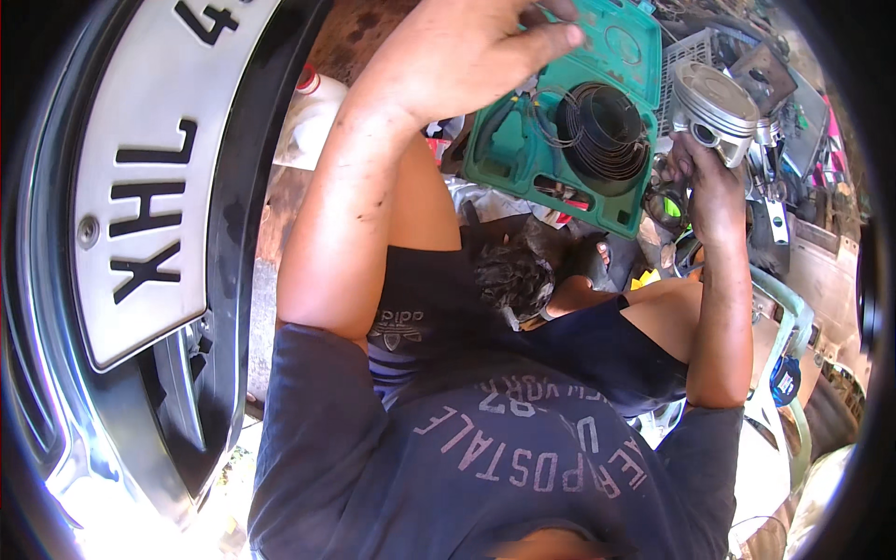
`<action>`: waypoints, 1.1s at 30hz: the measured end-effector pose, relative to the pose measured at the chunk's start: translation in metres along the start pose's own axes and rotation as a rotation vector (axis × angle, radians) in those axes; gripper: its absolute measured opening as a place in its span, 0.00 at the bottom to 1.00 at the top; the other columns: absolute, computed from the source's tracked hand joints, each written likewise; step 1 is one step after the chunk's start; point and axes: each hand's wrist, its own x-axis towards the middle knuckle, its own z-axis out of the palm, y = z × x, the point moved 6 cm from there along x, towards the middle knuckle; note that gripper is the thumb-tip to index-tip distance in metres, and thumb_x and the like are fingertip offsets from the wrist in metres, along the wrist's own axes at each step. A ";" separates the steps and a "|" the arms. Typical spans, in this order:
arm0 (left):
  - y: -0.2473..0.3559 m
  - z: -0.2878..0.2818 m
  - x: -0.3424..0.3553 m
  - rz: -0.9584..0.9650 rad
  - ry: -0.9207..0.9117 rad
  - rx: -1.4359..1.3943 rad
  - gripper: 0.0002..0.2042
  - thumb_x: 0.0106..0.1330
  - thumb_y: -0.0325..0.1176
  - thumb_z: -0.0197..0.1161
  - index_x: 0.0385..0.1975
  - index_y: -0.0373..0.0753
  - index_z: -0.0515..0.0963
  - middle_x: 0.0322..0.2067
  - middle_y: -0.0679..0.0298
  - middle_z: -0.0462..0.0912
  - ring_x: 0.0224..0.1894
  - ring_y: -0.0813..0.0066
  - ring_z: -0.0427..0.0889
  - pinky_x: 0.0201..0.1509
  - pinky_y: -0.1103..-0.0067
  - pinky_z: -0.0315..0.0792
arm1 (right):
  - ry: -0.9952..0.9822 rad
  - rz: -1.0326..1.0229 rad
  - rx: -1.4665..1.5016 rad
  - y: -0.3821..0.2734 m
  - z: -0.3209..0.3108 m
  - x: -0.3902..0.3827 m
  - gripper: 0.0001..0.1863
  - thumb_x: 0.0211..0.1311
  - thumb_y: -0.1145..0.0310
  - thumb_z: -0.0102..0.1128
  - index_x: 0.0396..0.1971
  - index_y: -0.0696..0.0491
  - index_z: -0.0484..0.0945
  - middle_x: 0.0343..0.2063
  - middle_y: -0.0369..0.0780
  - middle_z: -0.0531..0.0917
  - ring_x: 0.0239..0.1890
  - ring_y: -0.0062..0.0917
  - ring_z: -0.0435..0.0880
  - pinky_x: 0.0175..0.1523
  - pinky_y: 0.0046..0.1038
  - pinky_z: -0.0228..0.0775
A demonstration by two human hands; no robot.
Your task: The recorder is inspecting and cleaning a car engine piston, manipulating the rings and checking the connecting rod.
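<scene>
My right hand [711,191] grips a silvery metal piston [717,101] from below and holds it upright at the upper right. Grooves run around the piston's top, and a round pin hole shows in its side. My left hand [457,56] is raised at the top centre, thumb stretched out and apart from the fingers, which the picture's edge partly cuts off. Nothing shows in it. Beyond and between the hands lies an open green plastic case [504,140]. In the case sits a stack of thin dark piston rings [607,131].
A car bumper with a white number plate [140,233] fills the left side. Behind my left arm stands a white bottle with a red cap [313,107]. Metal parts and a wire basket [686,65] crowd the right. A pale green plastic chair [793,327] stands beside my right arm.
</scene>
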 end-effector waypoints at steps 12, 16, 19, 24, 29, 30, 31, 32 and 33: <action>-0.051 -0.008 -0.008 -0.045 0.233 -0.257 0.13 0.62 0.31 0.61 0.43 0.32 0.72 0.28 0.63 0.79 0.30 0.80 0.76 0.35 0.84 0.70 | 0.112 -0.162 -0.082 -0.038 -0.036 -0.010 0.21 0.52 0.72 0.60 0.48 0.59 0.71 0.40 0.39 0.79 0.40 0.20 0.75 0.46 0.23 0.67; -0.047 -0.009 -0.010 -0.011 0.280 -0.253 0.13 0.61 0.29 0.62 0.43 0.32 0.73 0.27 0.64 0.80 0.30 0.83 0.78 0.35 0.86 0.71 | 0.076 -0.172 0.053 -0.039 -0.048 -0.011 0.23 0.50 0.70 0.65 0.47 0.60 0.71 0.40 0.40 0.79 0.39 0.21 0.74 0.46 0.23 0.65; -0.048 -0.019 -0.014 -0.040 0.323 -0.224 0.13 0.61 0.28 0.62 0.43 0.32 0.73 0.27 0.64 0.80 0.31 0.81 0.78 0.35 0.86 0.71 | 0.045 -0.230 0.115 -0.042 -0.036 -0.004 0.26 0.56 0.63 0.59 0.49 0.64 0.65 0.29 0.34 0.68 0.30 0.17 0.64 0.35 0.21 0.56; 0.016 -0.035 -0.031 -0.033 0.116 -0.239 0.14 0.61 0.28 0.62 0.44 0.32 0.71 0.29 0.64 0.78 0.30 0.82 0.75 0.34 0.87 0.68 | -0.018 -0.093 0.263 -0.022 -0.050 0.023 0.37 0.62 0.38 0.40 0.49 0.62 0.64 0.30 0.34 0.66 0.32 0.18 0.62 0.39 0.22 0.54; 0.002 -0.059 -0.133 -0.101 0.184 -0.202 0.12 0.63 0.26 0.57 0.45 0.30 0.71 0.36 0.60 0.78 0.36 0.78 0.75 0.40 0.83 0.70 | -0.177 -0.018 0.284 0.000 -0.080 0.033 0.34 0.63 0.36 0.37 0.47 0.55 0.64 0.27 0.35 0.66 0.29 0.19 0.60 0.35 0.20 0.52; -0.011 -0.062 -0.159 -0.177 0.183 -0.168 0.12 0.64 0.26 0.56 0.45 0.29 0.71 0.37 0.60 0.78 0.36 0.78 0.75 0.40 0.83 0.69 | -0.092 0.045 0.297 0.005 -0.072 0.031 0.33 0.63 0.37 0.37 0.44 0.55 0.65 0.26 0.34 0.64 0.28 0.19 0.59 0.34 0.20 0.51; -0.018 -0.064 -0.185 -0.249 0.181 -0.139 0.12 0.65 0.27 0.56 0.45 0.29 0.71 0.37 0.60 0.77 0.37 0.78 0.75 0.41 0.83 0.69 | -0.003 0.107 0.303 0.004 -0.066 0.026 0.31 0.63 0.37 0.37 0.41 0.55 0.66 0.25 0.34 0.63 0.27 0.19 0.58 0.33 0.20 0.50; -0.025 -0.063 -0.211 -0.356 0.194 -0.086 0.12 0.65 0.28 0.55 0.46 0.29 0.71 0.37 0.60 0.77 0.38 0.79 0.75 0.41 0.83 0.69 | 0.060 0.122 0.261 0.003 -0.057 0.019 0.31 0.63 0.37 0.38 0.41 0.54 0.66 0.25 0.34 0.65 0.26 0.18 0.59 0.32 0.19 0.50; -0.031 -0.062 -0.236 -0.461 0.204 -0.036 0.12 0.66 0.29 0.55 0.46 0.29 0.71 0.36 0.61 0.76 0.38 0.79 0.74 0.41 0.83 0.69 | 0.031 0.132 0.266 0.006 -0.050 0.018 0.31 0.63 0.37 0.38 0.41 0.54 0.66 0.25 0.34 0.65 0.26 0.18 0.59 0.32 0.19 0.50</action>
